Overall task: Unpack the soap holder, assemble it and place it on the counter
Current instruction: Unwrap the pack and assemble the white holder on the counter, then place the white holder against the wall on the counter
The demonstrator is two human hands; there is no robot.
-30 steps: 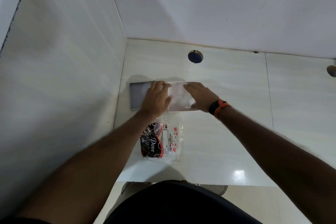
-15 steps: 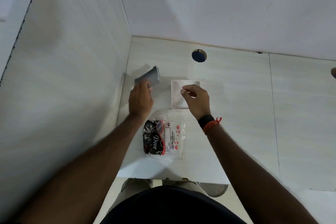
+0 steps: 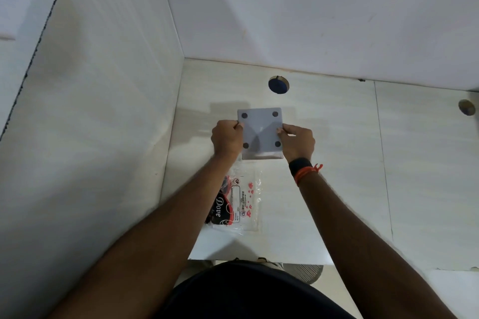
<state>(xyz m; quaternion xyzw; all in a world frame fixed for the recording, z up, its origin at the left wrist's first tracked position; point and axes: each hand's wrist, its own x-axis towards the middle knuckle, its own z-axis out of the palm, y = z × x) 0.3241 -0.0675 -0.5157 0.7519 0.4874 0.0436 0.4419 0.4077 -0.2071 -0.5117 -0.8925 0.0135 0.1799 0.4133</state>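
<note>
A grey square soap holder part (image 3: 260,127) with a dark round foot near each corner is held flat above the counter (image 3: 337,163), underside up. My left hand (image 3: 226,138) grips its left edge and my right hand (image 3: 298,141) grips its right edge. Just below it a strip of a white piece (image 3: 261,155) shows on the counter, mostly hidden by the grey part. The clear plastic wrapper (image 3: 239,202) with red and black print lies nearer to me, between my forearms.
A tiled wall (image 3: 103,124) stands close on the left and another wall runs along the back. A round hole (image 3: 278,84) opens in the counter behind the grey part, and a second hole (image 3: 466,107) sits at the far right. The counter's front edge (image 3: 259,258) is just before my body.
My left hand lifted the grey part off the counter and brought it rightwards over the white piece. My right hand left the white piece and took the grey part's right edge.
</note>
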